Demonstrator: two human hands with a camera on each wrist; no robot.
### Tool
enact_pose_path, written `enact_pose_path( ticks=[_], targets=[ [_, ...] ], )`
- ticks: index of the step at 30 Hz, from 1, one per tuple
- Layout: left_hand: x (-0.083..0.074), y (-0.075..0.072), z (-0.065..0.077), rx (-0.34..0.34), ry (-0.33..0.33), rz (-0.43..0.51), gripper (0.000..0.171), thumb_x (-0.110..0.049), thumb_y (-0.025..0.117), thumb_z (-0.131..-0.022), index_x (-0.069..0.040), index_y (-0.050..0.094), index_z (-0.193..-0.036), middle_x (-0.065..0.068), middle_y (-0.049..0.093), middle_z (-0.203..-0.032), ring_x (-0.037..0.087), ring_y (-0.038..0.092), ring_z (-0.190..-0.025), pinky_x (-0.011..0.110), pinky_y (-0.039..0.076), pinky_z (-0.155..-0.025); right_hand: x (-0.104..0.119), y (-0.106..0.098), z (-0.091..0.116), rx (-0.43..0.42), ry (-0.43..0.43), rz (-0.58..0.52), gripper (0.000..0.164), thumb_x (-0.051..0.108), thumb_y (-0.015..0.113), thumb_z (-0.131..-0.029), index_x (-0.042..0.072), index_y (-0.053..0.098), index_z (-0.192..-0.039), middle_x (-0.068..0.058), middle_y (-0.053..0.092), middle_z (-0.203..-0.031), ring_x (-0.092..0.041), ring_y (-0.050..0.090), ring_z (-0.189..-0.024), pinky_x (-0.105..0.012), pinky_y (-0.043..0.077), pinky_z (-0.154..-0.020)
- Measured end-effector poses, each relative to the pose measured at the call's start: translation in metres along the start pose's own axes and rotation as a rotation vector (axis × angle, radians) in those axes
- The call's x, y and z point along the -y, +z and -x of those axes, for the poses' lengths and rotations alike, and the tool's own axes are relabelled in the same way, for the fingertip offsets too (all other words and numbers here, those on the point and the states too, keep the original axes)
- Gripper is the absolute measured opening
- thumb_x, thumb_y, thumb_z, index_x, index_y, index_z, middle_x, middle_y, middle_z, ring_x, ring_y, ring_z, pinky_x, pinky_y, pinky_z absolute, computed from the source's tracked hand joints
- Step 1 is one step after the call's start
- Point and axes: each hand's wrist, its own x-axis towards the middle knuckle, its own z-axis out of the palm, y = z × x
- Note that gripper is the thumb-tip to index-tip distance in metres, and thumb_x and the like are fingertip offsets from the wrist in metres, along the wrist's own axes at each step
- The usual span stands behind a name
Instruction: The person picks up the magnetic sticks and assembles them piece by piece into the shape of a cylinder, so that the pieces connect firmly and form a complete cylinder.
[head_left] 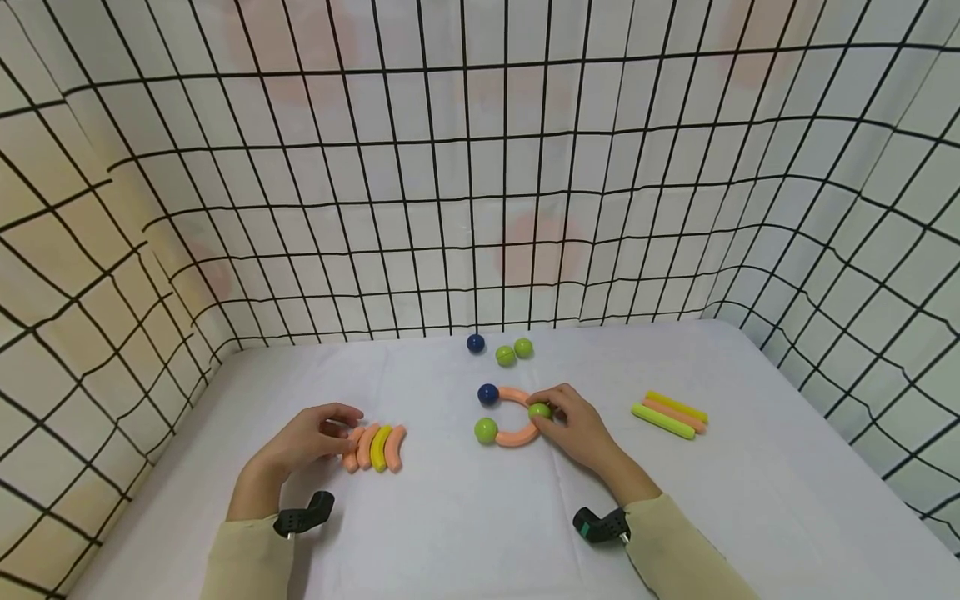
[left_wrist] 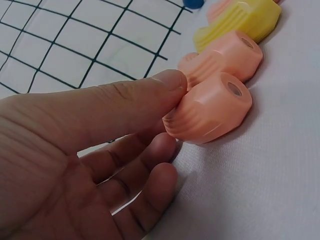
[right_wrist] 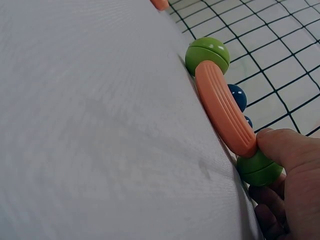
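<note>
On the left, my left hand (head_left: 311,435) has its thumb and fingers around the end of the outermost orange curved stick (left_wrist: 210,112), which lies in a row beside another orange curved stick (left_wrist: 222,60), a yellow curved stick (head_left: 379,450) and one more orange one. My right hand (head_left: 577,429) pinches a green ball (right_wrist: 260,169) joined between two orange curved sticks. The nearer stick (right_wrist: 225,107) ends in another green ball (head_left: 486,431), the farther stick (head_left: 513,394) in a dark blue ball (head_left: 488,394). Together they form an open ring on the table.
A loose blue ball (head_left: 476,343) and two green balls (head_left: 506,356) lie near the back edge. Straight sticks, yellow, orange and green (head_left: 663,422), lie side by side at the right. A black wire grid (head_left: 465,200) surrounds the white-covered table (head_left: 450,533).
</note>
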Motion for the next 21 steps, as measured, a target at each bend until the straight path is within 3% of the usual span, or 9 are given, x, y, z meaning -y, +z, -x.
enact_pose_path(
  ticks=[13,21],
  targets=[
    [-0.0003,0.0002,-0.0009,-0.035,-0.033,-0.026,0.044,-0.022,0.079,-0.085,-0.005,0.067,-0.123,0.007,0.064,-0.101,0.019,0.054,-0.089,0.028,0.047,-0.071,0.0017,-0.0007,0.0005,0.002,0.0,0.0,0.022,0.021,0.07,-0.093,0.023,0.069,-0.115,0.001,0.058,-0.107,-0.013,0.053,-0.092,-0.031,0.048,-0.086],
    [-0.0062,0.0027,-0.0015,-0.089,-0.043,-0.098,0.035,-0.02,0.077,-0.086,-0.004,0.072,-0.117,0.008,0.071,-0.105,0.018,0.057,-0.087,0.027,0.049,-0.074,0.0006,-0.0012,0.0002,0.0,-0.003,-0.003,0.022,0.021,0.07,-0.093,0.023,0.069,-0.115,0.001,0.058,-0.106,-0.013,0.053,-0.092,-0.031,0.048,-0.085]
  ],
)
